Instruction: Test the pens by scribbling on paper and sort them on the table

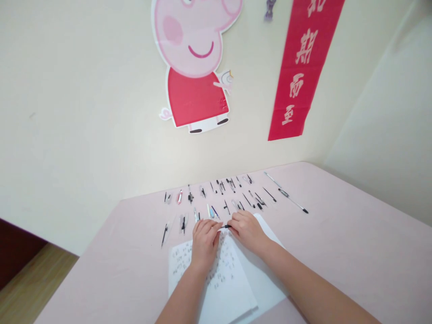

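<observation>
My left hand (204, 237) and my right hand (247, 228) meet over an open notebook (225, 288) on a pink table (354, 252). Both pinch a small dark pen part (225, 226) between their fingertips, the left on one end and the right on the other. Just beyond the hands lie several pens and pen parts (222, 198) in loose rows.
A long pen (293, 200) and a clear pen barrel (272, 179) lie at the far right of the rows. The table stands against a cream wall with a pink cartoon pig cutout (197, 63) and a red banner (302, 67). Wooden floor (27, 288) shows at left.
</observation>
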### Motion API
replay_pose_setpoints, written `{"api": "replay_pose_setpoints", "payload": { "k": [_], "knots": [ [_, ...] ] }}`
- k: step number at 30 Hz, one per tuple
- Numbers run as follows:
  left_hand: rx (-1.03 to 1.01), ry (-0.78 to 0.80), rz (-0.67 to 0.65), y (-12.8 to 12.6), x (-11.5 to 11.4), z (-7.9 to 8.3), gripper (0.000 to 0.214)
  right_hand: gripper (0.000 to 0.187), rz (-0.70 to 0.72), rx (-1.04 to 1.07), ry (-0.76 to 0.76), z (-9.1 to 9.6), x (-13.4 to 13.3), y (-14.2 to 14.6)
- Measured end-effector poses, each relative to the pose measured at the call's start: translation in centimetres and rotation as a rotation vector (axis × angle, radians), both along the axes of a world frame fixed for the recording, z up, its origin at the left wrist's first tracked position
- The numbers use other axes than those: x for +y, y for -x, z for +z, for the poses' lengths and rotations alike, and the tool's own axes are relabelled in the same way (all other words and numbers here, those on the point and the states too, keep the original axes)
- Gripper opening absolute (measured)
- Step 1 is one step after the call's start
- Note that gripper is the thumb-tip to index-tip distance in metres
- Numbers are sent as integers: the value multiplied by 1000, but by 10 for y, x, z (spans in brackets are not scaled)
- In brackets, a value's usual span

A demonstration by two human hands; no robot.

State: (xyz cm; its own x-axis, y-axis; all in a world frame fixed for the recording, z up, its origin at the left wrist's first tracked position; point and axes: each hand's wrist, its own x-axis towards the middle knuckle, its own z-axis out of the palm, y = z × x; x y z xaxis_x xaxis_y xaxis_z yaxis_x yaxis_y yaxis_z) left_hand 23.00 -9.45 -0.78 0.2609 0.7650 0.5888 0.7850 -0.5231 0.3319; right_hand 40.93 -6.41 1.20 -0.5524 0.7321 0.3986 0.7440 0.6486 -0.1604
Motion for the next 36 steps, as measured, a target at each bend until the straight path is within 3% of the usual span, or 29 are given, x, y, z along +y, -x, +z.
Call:
{"api": "replay_pose_setpoints", "payload": {
  "k": [5, 10, 16, 21, 24, 31, 36],
  "knots": [
    [-135, -69, 119, 3, 2, -8, 43, 12, -146, 168, 45, -2, 11, -15],
    [-189, -73, 146, 7, 5, -17, 39, 10, -303, 591, 260, -11, 18, -20],
    [-194, 40, 43, 7, 7, -17, 26, 10, -165, 998, 587, -27, 8, -10],
    [-169, 158, -81, 7, 8, -18, 28, 28, -108, 999, 835, -31, -1, -12],
    [-168, 208, -105, 5, 8, -17, 29, 31, -90, 963, 887, -35, -4, -17],
    [-170, 247, -133, 4, 7, -14, 30, 7, -99, 824, 703, -46, -8, -20],
    [-162, 274, -137, 4, 7, -15, 31, 6, -120, 711, 629, -47, -7, -20]
  ]
}}
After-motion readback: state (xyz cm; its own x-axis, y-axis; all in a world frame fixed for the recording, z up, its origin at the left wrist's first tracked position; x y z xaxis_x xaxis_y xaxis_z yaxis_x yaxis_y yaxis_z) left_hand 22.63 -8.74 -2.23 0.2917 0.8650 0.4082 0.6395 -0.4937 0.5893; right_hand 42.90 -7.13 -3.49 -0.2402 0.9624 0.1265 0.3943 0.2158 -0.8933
